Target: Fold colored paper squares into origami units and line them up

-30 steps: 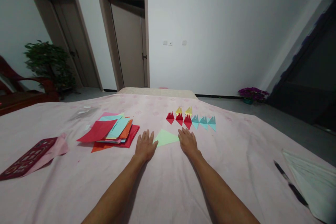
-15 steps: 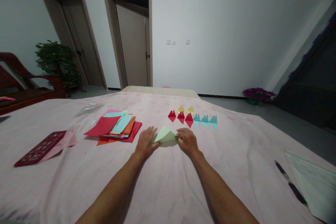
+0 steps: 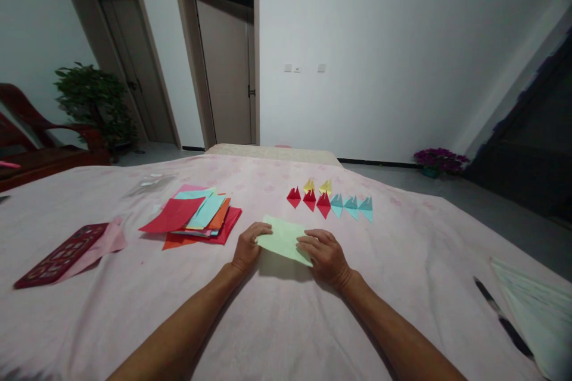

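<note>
A light green paper (image 3: 283,239), opened out to a four-sided sheet, is held slightly above the pink cloth, casting a shadow below. My left hand (image 3: 250,245) pinches its left edge between thumb and fingers. On the right edge, my right hand (image 3: 326,255) grips the paper with fingers over its top face; the thumb is hidden. Beyond my right hand stand small folded paper pieces: red ones (image 3: 309,199), light blue ones (image 3: 351,206) and yellow ones (image 3: 325,186), set in rows.
Left of my hands lies a loose stack of coloured paper (image 3: 181,214). Farther left are a dark red patterned packet (image 3: 60,255) and a clear plastic bag (image 3: 149,184). At the right edge are a black pen (image 3: 503,318) and a pale sheet (image 3: 540,309).
The green paper has gone from a folded triangle to an opened sheet and is lifted off the cloth. My right hand has moved slightly right and nearer; my left hand now grips the edge.
</note>
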A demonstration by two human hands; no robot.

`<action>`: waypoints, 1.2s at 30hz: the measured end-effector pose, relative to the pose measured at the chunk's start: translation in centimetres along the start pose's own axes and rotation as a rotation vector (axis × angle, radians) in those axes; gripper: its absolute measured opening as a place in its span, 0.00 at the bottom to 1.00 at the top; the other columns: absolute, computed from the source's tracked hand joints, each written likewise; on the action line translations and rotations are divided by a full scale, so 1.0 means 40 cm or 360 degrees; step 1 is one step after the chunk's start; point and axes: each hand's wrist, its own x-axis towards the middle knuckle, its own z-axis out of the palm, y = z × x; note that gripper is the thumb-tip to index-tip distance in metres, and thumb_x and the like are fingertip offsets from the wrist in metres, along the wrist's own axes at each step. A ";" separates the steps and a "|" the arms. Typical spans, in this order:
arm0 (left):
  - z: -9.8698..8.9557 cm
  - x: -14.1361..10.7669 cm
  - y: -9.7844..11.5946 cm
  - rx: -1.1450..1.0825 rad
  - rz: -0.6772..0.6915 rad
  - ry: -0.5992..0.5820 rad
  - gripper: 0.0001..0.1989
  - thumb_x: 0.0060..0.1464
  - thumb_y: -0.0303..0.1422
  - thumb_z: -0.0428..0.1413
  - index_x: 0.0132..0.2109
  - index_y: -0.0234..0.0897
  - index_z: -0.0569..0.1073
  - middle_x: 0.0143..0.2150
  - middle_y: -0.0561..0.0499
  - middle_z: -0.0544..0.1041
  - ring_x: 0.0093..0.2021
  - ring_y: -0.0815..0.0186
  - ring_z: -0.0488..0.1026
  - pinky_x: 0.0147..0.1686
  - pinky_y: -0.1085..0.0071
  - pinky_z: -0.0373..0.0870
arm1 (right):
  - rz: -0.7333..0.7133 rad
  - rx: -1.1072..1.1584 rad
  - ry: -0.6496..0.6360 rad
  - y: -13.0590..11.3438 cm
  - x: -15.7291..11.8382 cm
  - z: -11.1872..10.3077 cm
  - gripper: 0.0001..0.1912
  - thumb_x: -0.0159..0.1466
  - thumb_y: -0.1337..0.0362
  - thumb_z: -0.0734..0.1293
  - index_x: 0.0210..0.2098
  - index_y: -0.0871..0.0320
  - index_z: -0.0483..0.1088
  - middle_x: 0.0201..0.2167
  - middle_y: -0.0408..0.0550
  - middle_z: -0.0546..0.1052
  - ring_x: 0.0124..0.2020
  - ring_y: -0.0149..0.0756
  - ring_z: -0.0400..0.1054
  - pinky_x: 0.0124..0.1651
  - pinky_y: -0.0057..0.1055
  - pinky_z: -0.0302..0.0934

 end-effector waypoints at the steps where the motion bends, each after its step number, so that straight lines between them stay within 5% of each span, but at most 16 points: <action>1: 0.000 0.004 -0.006 -0.0029 -0.0014 -0.0007 0.08 0.54 0.27 0.55 0.40 0.38 0.77 0.47 0.44 0.78 0.49 0.58 0.75 0.50 0.61 0.71 | -0.0016 -0.0014 0.0002 0.009 -0.002 -0.007 0.15 0.64 0.71 0.64 0.48 0.52 0.73 0.46 0.46 0.80 0.54 0.41 0.67 0.57 0.41 0.58; 6: 0.016 0.032 -0.047 -0.0205 -0.0113 -0.0190 0.06 0.52 0.30 0.60 0.39 0.37 0.78 0.51 0.42 0.78 0.51 0.56 0.76 0.51 0.59 0.72 | -0.0132 -0.0100 -0.0154 0.041 0.010 0.002 0.16 0.65 0.70 0.64 0.50 0.50 0.73 0.51 0.46 0.78 0.58 0.42 0.66 0.59 0.43 0.60; 10: -0.015 0.048 -0.068 -0.0183 -0.0142 -0.0296 0.15 0.52 0.32 0.62 0.48 0.37 0.77 0.58 0.39 0.73 0.57 0.54 0.72 0.55 0.57 0.70 | -0.0184 -0.0121 -0.0218 0.045 0.018 0.037 0.12 0.66 0.70 0.64 0.46 0.52 0.75 0.50 0.45 0.79 0.57 0.42 0.66 0.60 0.45 0.59; 15: -0.096 0.030 -0.033 0.0634 0.0320 -0.0641 0.24 0.53 0.32 0.62 0.58 0.44 0.72 0.66 0.42 0.66 0.68 0.49 0.56 0.64 0.44 0.55 | -0.0131 -0.0085 -0.0281 0.045 0.017 0.045 0.12 0.67 0.70 0.63 0.45 0.53 0.75 0.48 0.47 0.80 0.54 0.41 0.69 0.59 0.44 0.60; 20: -0.095 0.010 0.017 0.0868 0.0478 -0.0786 0.12 0.60 0.29 0.55 0.50 0.45 0.75 0.53 0.48 0.78 0.62 0.56 0.67 0.64 0.49 0.56 | -0.0014 0.0049 -0.0397 0.040 0.022 0.042 0.14 0.67 0.71 0.62 0.47 0.52 0.75 0.48 0.48 0.79 0.51 0.40 0.71 0.58 0.43 0.60; 25: -0.076 0.005 0.022 0.0832 0.0378 -0.0776 0.09 0.62 0.33 0.54 0.47 0.43 0.77 0.46 0.48 0.81 0.54 0.58 0.74 0.60 0.52 0.62 | 0.0291 0.0215 -0.0475 0.051 0.015 0.045 0.22 0.60 0.75 0.63 0.50 0.53 0.75 0.46 0.50 0.79 0.46 0.40 0.71 0.51 0.41 0.62; 28: -0.079 0.004 0.014 0.0713 0.0268 -0.0685 0.08 0.63 0.33 0.54 0.44 0.42 0.78 0.44 0.48 0.81 0.50 0.60 0.75 0.55 0.57 0.66 | 0.0460 0.0294 -0.0498 0.071 0.022 0.049 0.20 0.57 0.75 0.63 0.44 0.51 0.78 0.42 0.47 0.80 0.43 0.39 0.71 0.48 0.38 0.62; 32: -0.083 0.009 0.006 0.0628 0.0095 -0.0599 0.08 0.63 0.33 0.53 0.39 0.40 0.77 0.39 0.47 0.80 0.46 0.60 0.75 0.49 0.60 0.69 | 0.0718 0.0382 -0.0634 0.111 0.052 0.057 0.10 0.63 0.66 0.64 0.30 0.53 0.77 0.31 0.44 0.78 0.36 0.37 0.69 0.40 0.33 0.61; 36: -0.077 0.015 0.002 0.0714 -0.0021 -0.0563 0.06 0.60 0.31 0.54 0.35 0.39 0.74 0.37 0.48 0.79 0.44 0.59 0.74 0.48 0.60 0.68 | 0.0906 0.0327 -0.0691 0.137 0.072 0.077 0.17 0.66 0.56 0.63 0.24 0.55 0.72 0.26 0.43 0.75 0.31 0.35 0.68 0.34 0.30 0.57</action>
